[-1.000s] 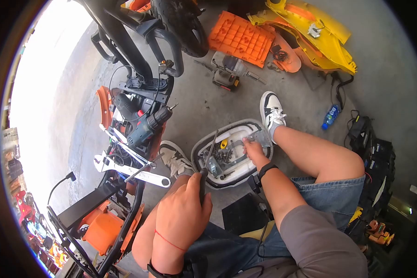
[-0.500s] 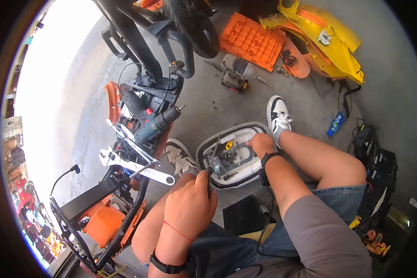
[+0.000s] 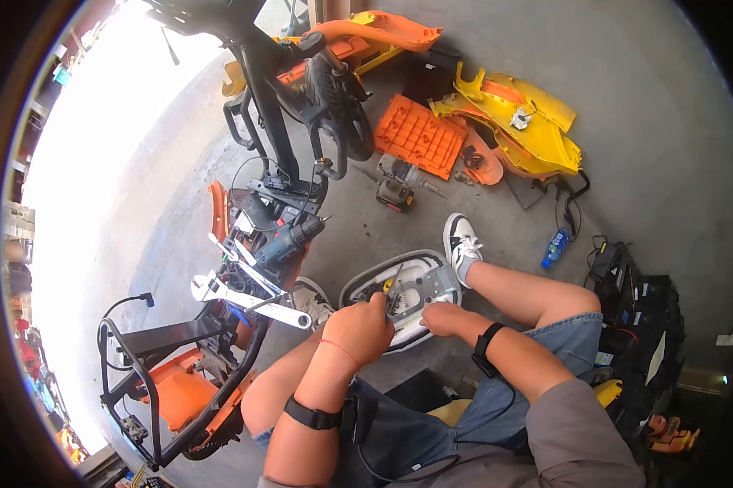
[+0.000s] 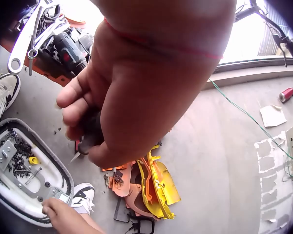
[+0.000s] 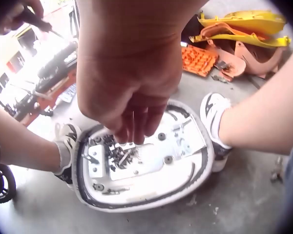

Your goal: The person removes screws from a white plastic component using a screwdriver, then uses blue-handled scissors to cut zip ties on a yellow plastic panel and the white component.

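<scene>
- The white oval plastic shell (image 5: 146,195) is lying hollow-side up between the person's shoes (image 3: 462,242), likely serving as a tray.
- The left hand (image 3: 362,329) is fisting a dark-handled screwdriver (image 4: 90,132), tip down.
- The right hand (image 5: 132,83) is hovering over the shell, fingers drooping loosely, apparently empty.
- Small dark screws (image 5: 118,155) are lying heaped inside.

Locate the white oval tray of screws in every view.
Head: white tray sits just below centre, between the knees.
Left wrist: lower left corner.
Right wrist: fills the lower middle.
Shared landmark: the right foot's sneaker, right beside the tray's rim.
</scene>
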`<state>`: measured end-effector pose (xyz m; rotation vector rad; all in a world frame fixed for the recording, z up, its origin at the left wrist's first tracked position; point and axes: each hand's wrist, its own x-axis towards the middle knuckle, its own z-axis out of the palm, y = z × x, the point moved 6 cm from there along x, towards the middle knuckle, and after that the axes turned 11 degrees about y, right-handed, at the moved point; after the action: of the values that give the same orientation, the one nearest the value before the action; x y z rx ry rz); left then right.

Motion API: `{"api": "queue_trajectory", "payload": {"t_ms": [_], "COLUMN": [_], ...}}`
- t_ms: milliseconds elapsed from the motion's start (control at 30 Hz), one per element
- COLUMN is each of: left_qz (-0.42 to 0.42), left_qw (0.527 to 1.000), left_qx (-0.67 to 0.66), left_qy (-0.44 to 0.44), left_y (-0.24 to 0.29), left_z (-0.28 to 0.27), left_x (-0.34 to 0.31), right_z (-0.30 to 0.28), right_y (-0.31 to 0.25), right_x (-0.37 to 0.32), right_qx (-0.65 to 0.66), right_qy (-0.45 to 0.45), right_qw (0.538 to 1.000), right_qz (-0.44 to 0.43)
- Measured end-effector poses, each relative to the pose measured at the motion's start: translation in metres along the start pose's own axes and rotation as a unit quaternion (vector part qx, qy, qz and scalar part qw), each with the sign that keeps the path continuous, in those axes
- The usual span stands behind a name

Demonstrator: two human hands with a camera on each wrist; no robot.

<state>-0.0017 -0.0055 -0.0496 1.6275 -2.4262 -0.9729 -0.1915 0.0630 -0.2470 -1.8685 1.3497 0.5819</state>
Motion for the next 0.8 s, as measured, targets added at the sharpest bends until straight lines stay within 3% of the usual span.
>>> {"api": "queue_trajectory", "payload": {"t_ms": [33,100,133,167,233,300,400,433,467,567,667,767,800], "left_qz": [0.003,-0.013,-0.012,-0.013,-0.005,-0.013,-0.001,0.002,-0.009,0.004,-0.010,-0.034,-0.048], "left_qw": [1.000,0.999,0.999,0.998,0.998,0.993,0.992,0.991,0.988,0.979,0.975,0.978,0.978], "left_qx": [0.000,-0.012,-0.009,0.004,0.018,0.038,0.048,0.053,0.061,0.117,0.121,0.117,0.116], "left_qy": [0.005,-0.043,-0.040,-0.055,-0.067,-0.107,-0.112,-0.121,-0.138,-0.168,-0.184,-0.171,-0.167], "left_y": [0.003,0.004,0.006,0.009,0.018,0.016,0.029,0.036,0.043,0.062,0.078,0.080,0.079], "left_z": [-0.003,-0.001,0.000,0.004,0.015,0.037,0.057,0.062,0.064,0.092,0.122,0.148,0.154], "left_x": [-0.001,-0.002,-0.004,-0.005,0.001,0.006,0.012,0.011,0.009,0.007,0.011,0.018,0.019], "right_z": [-0.007,-0.047,-0.081,-0.099,-0.142,-0.190,-0.213,-0.215,-0.212,-0.216,-0.202,-0.208,-0.214], "right_y": [0.003,-0.006,-0.017,-0.020,-0.015,-0.026,-0.010,-0.010,-0.008,-0.021,-0.010,-0.003,-0.001], "right_x": [-0.012,-0.044,-0.068,-0.083,-0.115,-0.152,-0.148,-0.144,-0.147,-0.150,-0.123,-0.121,-0.125], "right_qx": [-0.003,0.069,0.029,0.028,0.048,0.089,0.088,0.154,0.220,0.193,0.229,0.203,0.226], "right_qy": [0.004,0.125,0.065,0.069,0.207,0.256,0.310,0.437,0.554,0.535,0.389,0.343,0.366], "right_qw": [1.000,0.984,0.995,0.994,0.974,0.962,0.942,0.886,0.797,0.817,0.890,0.916,0.900], "right_qz": [0.002,-0.107,-0.076,-0.076,-0.074,-0.021,0.089,-0.005,-0.092,-0.095,-0.058,-0.054,-0.065]}}
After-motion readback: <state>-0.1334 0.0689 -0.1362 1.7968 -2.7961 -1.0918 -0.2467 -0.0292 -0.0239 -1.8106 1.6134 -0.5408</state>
